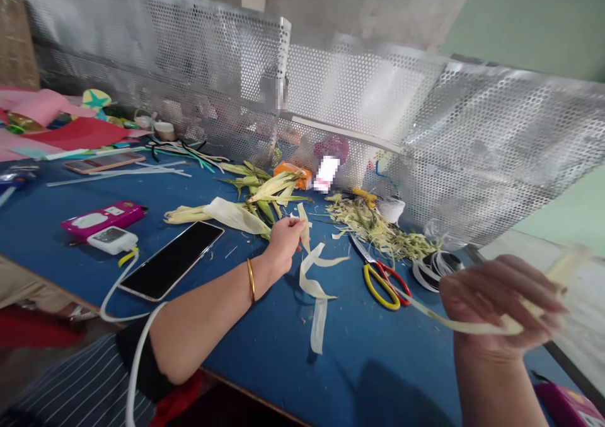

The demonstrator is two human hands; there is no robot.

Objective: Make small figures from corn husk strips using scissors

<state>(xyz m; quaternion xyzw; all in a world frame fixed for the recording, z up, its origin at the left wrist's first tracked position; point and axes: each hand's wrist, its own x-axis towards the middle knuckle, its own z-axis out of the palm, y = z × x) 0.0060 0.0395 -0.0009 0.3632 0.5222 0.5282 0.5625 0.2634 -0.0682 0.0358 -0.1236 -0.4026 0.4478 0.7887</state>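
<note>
Two hands, both closed on pale husk. Left hand (286,244): thumb and fingertips pinched together on one pale strip (305,231), forearm reaching in diagonally over the table, one gold bangle (251,280) at the wrist. That strip's long axis runs away-to-near beside the left hand, top end pointing away; curled pieces (314,282) lie below it (can't tell if joined). Right hand (501,294): raised, fingers curled around one long strip (439,318), which runs from near the scissors, bends under the hand, far end pointing up-right (blurred). One pair of scissors (378,282) between the hands, blades pointing away. One shred pile (382,225) beyond them. One black-screened phone (172,260) left of the left hand.
</note>
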